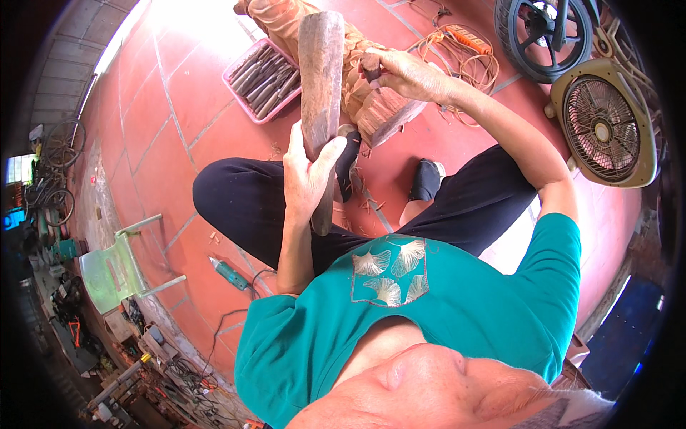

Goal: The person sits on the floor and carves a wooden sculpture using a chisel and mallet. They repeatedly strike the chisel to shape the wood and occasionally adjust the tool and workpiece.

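My left hand [306, 171] grips the handle of a long, dark wooden mallet [320, 71], which stands upright in front of my knees. My right hand [409, 71] holds a small chisel [371, 68] against a reddish-brown wooden carving [375, 111] that rests on the red tiled floor [153, 121] between my feet. The mallet head rises just left of the carving and hides part of it. I sit with dark trousers, black socks and a teal shirt.
A pink tray of several carving tools [263, 80] lies left of the carving. A floor fan [606, 125], a wheel [543, 32] and an orange cable with a power strip [464, 43] are on the right. A green chair [118, 268] and a teal power tool [230, 274] sit lower left. Wood chips [368, 204] lie near my feet.
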### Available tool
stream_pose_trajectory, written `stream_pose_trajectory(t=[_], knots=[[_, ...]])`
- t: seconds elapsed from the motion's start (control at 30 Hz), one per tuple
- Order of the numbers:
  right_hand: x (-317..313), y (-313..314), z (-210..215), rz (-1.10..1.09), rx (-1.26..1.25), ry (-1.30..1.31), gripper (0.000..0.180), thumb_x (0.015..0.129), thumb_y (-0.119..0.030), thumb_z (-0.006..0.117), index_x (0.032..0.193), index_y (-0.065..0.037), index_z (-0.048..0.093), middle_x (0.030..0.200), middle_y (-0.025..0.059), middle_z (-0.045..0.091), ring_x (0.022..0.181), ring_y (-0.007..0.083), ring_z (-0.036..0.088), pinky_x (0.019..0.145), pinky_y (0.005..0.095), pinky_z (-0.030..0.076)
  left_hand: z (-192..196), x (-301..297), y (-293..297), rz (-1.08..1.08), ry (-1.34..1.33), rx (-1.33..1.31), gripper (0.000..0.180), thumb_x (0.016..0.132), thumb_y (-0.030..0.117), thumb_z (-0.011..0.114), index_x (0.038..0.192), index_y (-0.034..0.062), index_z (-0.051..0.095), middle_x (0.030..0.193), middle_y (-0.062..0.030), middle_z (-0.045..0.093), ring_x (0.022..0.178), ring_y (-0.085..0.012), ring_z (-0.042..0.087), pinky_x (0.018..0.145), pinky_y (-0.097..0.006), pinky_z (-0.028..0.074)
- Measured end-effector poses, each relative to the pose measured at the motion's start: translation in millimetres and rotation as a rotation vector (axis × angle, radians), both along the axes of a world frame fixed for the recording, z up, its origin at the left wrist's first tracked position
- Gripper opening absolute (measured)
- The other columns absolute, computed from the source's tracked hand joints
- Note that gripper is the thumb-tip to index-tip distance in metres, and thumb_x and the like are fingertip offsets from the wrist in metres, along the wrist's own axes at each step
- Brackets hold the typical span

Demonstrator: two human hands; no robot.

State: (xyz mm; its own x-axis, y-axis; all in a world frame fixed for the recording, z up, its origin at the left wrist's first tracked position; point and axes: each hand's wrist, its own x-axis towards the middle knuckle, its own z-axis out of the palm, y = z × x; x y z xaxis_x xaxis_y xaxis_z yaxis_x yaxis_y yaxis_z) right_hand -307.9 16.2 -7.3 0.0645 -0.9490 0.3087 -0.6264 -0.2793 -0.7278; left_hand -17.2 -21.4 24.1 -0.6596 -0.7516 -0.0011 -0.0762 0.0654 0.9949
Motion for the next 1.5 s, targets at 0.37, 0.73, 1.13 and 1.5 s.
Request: stream_pose_trajectory(t=[0.37, 0.73, 1.13, 1.5], knots=[[11, 1, 7, -0.012, 0.076, 0.105, 0.033, 0.085, 0.000, 0.062, 0.116, -0.006, 0.056, 0.099, 0.0138, 0.064, 0.097, 0.0312, 0.064, 0.081, 0.0432, 0.050, 4, 2, 12, 0.079, 0.253, -0.060, 0.034, 0.094, 0.006, 0.071, 0.119, -0.0015, 0.050, 0.085, -0.0065, 0.066, 0.064, -0.0090, 0.060, 0.056, -0.026, 0.050], [10, -5, -2, 0.067, -0.177, 0.269, 0.044, 0.088, -0.004, 0.066, 0.131, -0.003, 0.055, 0.102, 0.0194, 0.068, 0.094, 0.0329, 0.070, 0.083, 0.0434, 0.051, 9, -8, 11, -0.101, 0.036, -0.183, 0.046, 0.092, 0.019, 0.074, 0.128, -0.0028, 0.053, 0.097, -0.0122, 0.072, 0.081, -0.0201, 0.069, 0.078, -0.035, 0.056], [22, 1, 11, -0.028, -0.074, 0.162, 0.031, 0.085, 0.001, 0.065, 0.114, -0.004, 0.056, 0.101, 0.0170, 0.065, 0.097, 0.0334, 0.069, 0.081, 0.0438, 0.054, 3, -10, 8, -0.054, -0.082, -0.261, 0.038, 0.096, 0.018, 0.068, 0.126, -0.0004, 0.054, 0.093, -0.0064, 0.067, 0.073, -0.0133, 0.060, 0.064, -0.028, 0.051], [4, 41, 25, -0.055, 0.070, -0.014, 0.029, 0.091, -0.009, 0.069, 0.117, -0.013, 0.058, 0.110, 0.0044, 0.066, 0.103, 0.0229, 0.067, 0.090, 0.0379, 0.051, 23, 8, -5, -0.007, 0.083, 0.062, 0.018, 0.098, 0.012, 0.062, 0.110, 0.0021, 0.052, 0.076, -0.0043, 0.058, 0.053, -0.0099, 0.054, 0.048, -0.024, 0.047]])
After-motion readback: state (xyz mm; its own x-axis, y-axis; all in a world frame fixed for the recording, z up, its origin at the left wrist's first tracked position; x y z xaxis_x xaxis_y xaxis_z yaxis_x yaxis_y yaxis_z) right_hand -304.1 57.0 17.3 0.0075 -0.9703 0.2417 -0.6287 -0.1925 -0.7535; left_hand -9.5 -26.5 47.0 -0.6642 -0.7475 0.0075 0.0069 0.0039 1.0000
